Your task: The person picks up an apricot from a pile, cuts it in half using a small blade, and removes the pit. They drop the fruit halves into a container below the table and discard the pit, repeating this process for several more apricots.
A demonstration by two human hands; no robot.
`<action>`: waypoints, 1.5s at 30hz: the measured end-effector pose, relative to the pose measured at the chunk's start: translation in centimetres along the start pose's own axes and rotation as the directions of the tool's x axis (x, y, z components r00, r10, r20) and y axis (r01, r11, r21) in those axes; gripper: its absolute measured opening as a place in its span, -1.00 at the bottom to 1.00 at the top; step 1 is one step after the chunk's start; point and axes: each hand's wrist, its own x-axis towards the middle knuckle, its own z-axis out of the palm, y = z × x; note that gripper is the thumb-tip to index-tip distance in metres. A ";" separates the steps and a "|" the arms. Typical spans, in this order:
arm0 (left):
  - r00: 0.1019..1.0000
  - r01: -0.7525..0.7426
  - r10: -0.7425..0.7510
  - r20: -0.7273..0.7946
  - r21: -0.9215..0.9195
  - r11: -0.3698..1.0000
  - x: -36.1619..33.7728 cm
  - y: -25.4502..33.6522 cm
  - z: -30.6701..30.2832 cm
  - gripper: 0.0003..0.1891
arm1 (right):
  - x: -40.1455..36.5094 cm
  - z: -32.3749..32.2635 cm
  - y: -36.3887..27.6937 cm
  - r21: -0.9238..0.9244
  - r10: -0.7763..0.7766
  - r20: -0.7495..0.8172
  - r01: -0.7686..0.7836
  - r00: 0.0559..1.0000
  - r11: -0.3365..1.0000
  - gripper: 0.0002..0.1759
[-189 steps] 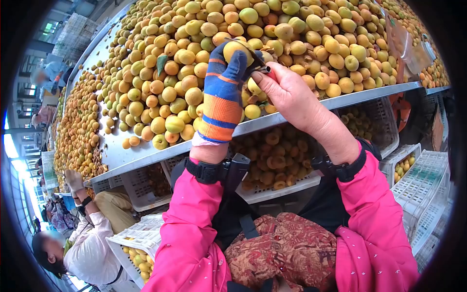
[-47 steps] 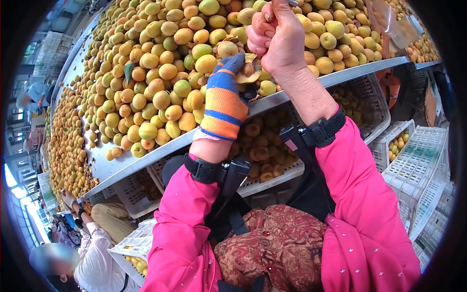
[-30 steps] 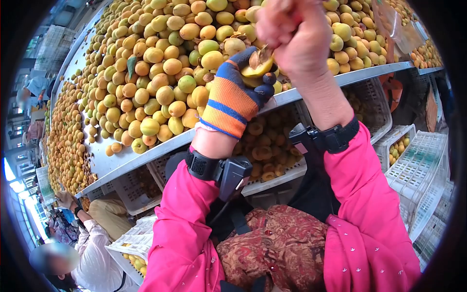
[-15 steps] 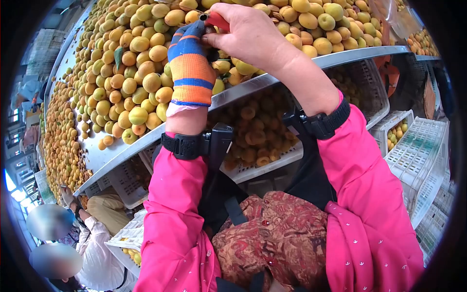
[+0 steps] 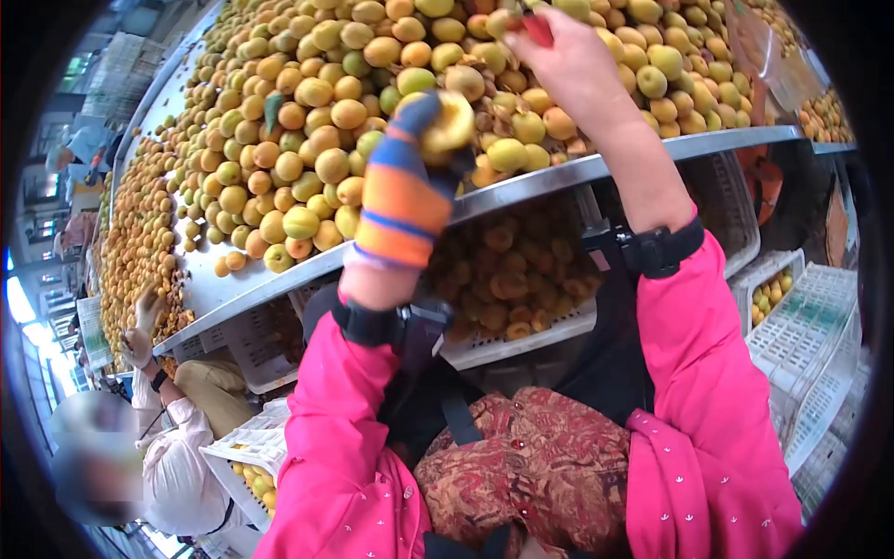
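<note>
My left hand (image 5: 407, 186), in an orange and blue striped glove, is closed around a cut apricot (image 5: 450, 124) whose pale yellow inside faces up. It hovers over the near edge of the metal table (image 5: 279, 277). My bare right hand (image 5: 573, 67) grips a small red-handled tool (image 5: 537, 28) above the apricot heap (image 5: 326, 121); the tool's working end is blurred and partly out of sight. Below the table edge, between my knees, a white crate (image 5: 531, 343) holds cut apricots (image 5: 517, 279).
White plastic crates (image 5: 803, 335) stand stacked at the right, one with yellow fruit (image 5: 769, 296). At the lower left, a co-worker in a light shirt (image 5: 186, 470) sits beside another fruit crate (image 5: 247, 447). The person's gloved hands (image 5: 142, 326) are near the table.
My hands, together before, have moved apart: the right with the red-handled tool went right and up, the left came right and down, showing the cut apricot. The co-worker's hands have risen.
</note>
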 end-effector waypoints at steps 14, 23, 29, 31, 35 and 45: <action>0.834 0.341 -0.418 0.360 0.259 0.904 -7.9 5.5 -3.9 -0.66 | -0.7 -1.6 -2.0 0.300 0.119 -0.092 -0.086 0.989 0.950 -0.60; 0.947 -0.220 -0.144 0.288 0.905 0.363 6.3 -4.5 -9.6 -0.52 | -0.7 -2.9 -1.7 0.213 0.152 -0.055 -0.137 0.987 0.967 -0.66; 0.982 0.148 -0.186 0.037 0.468 0.871 6.9 -6.8 -9.7 -0.54 | -0.8 -1.8 -1.8 0.519 0.208 0.093 -0.226 0.974 0.824 -0.68; 0.900 0.396 -0.434 -0.044 -0.337 0.854 6.1 -3.6 -8.0 -0.59 | -1.5 -1.1 -2.8 0.601 0.217 0.211 -0.302 0.953 0.740 -0.70; 0.941 0.258 -0.320 0.113 -0.851 0.457 4.5 -2.2 -4.0 -0.58 | -3.1 0.6 -5.0 0.669 0.176 0.448 -0.459 0.877 0.584 -0.68; 0.917 0.298 -0.213 0.336 -0.935 -0.191 4.2 -2.7 -1.9 -0.52 | -5.0 3.9 -4.4 0.619 0.080 0.357 -0.300 0.931 0.726 -0.56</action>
